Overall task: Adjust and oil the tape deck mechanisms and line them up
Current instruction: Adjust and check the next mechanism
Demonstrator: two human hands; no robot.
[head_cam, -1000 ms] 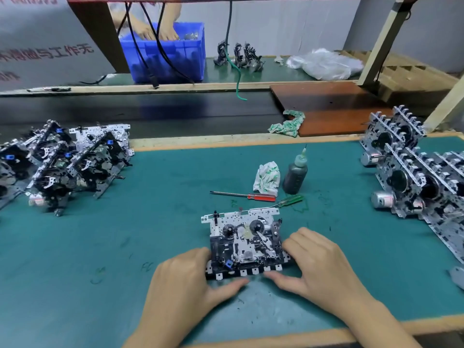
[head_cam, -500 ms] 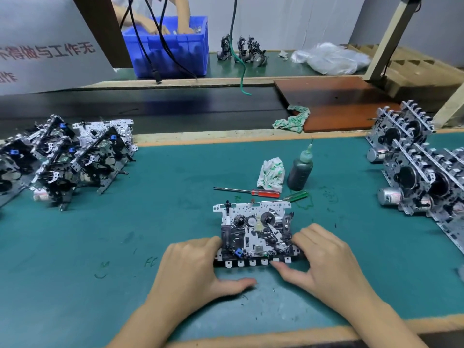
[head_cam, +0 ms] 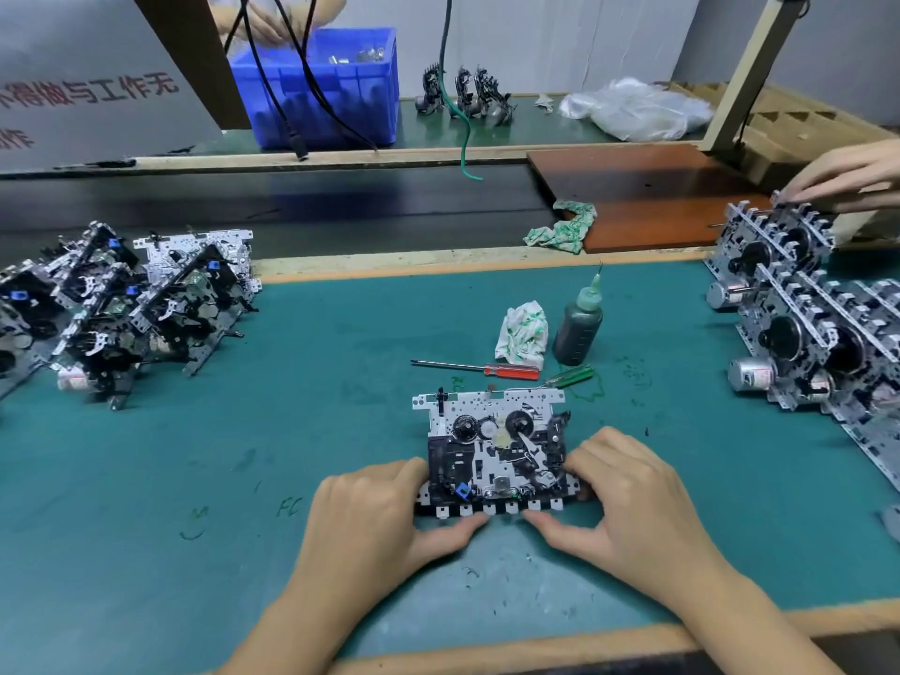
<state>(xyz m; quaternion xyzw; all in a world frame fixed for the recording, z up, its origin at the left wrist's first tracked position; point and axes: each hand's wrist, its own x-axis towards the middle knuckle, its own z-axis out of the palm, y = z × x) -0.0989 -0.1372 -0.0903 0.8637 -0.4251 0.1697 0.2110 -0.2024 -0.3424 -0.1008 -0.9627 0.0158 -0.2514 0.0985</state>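
A tape deck mechanism lies flat on the green mat in front of me, its row of white keys toward me. My left hand grips its left end, thumb under the front keys. My right hand grips the right end the same way. A dark oil bottle with a green nozzle stands behind the mechanism. A red-handled screwdriver and a green-handled one lie beside it.
Several mechanisms stand in a row at the left, several more at the right, where another person's hand touches the farthest one. A crumpled rag lies by the bottle. A blue bin sits on the far bench.
Both hands kept hold of the mechanism and the thumbs moved closer together under the keys. Another person's hand has come in at the upper right.
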